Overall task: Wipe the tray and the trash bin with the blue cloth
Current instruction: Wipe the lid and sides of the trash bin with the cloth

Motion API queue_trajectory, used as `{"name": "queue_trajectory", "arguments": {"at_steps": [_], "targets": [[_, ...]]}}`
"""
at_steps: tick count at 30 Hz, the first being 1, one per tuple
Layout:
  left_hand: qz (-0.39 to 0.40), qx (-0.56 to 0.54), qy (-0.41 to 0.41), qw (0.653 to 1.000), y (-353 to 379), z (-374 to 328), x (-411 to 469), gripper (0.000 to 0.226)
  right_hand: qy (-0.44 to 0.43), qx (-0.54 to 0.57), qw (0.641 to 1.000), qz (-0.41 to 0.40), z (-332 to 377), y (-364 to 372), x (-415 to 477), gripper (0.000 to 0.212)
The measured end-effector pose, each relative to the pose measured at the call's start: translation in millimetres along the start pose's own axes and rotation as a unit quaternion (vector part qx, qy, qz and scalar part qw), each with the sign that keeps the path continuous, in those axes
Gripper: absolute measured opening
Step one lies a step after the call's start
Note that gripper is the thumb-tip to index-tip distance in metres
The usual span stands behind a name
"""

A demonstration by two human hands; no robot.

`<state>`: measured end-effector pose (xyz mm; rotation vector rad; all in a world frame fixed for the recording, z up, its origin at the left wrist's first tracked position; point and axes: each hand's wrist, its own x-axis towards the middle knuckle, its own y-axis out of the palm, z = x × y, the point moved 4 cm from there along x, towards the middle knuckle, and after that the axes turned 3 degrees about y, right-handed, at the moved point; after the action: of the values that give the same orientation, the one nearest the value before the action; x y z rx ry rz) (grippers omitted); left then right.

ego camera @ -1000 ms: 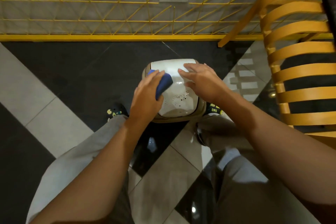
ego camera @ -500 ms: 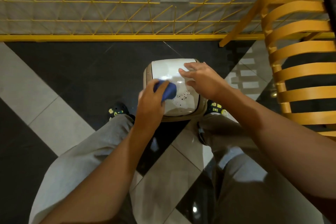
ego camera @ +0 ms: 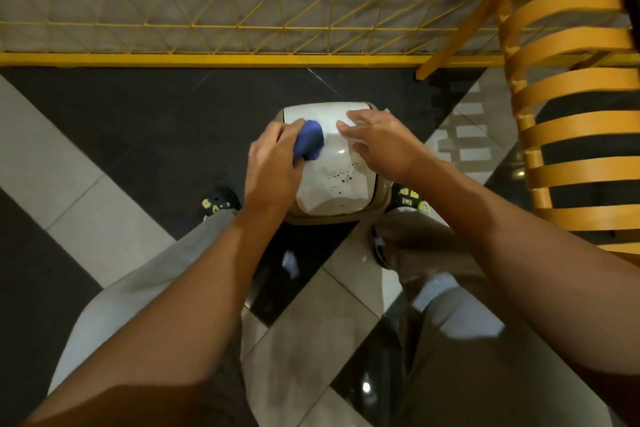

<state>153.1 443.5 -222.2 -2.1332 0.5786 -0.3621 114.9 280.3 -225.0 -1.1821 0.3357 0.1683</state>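
Since a moment ago my left hand (ego camera: pixel 273 163) has slid the blue cloth (ego camera: pixel 309 144) back toward the far left of the trash bin (ego camera: pixel 332 191) lid, fingers closed around it. Right hand (ego camera: pixel 377 146) lies flat, open, steadying the lid. I should press firmly and sweep right, over the dark specks (ego camera: pixel 341 177).

One trash bin (ego camera: pixel 332 180), one blue cloth (ego camera: pixel 309 139), two hands, seemingly one chair (ego camera: pixel 571 107).
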Motion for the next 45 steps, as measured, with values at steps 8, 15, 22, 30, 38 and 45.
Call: {"name": "queue_trajectory", "arguments": {"at_steps": [8, 15, 22, 30, 38, 45], "targets": [[0.026, 0.061, 0.169, 0.984, 29, -7, -40, 0.031, 0.011, 0.021, 1.0, -0.011, -1, 3, 0, 0.051], [-0.01, 0.001, -0.009, 1.0, -2, 1, 4, 0.043, 0.002, 0.018, 1.0, -0.01, 0, 0, -2, 0.046], [0.106, 0.011, 0.07, 0.992, 35, -13, -53, 0.04, 0.006, 0.024, 1.0, -0.007, -1, 1, -3, 0.044], [-0.002, -0.003, -0.019, 1.0, 12, -10, 5, 0.044, 0.014, 0.024, 1.0, -0.013, -1, 3, -3, 0.043], [0.058, -0.022, 0.037, 0.997, 29, -20, -35, 0.043, 0.007, 0.019, 0.999, -0.025, 1, 3, -6, 0.042], [0.029, -0.006, 0.007, 1.0, 17, -18, 1, 0.043, 0.001, 0.02, 1.0, -0.014, -3, 1, -4, 0.04]]}}
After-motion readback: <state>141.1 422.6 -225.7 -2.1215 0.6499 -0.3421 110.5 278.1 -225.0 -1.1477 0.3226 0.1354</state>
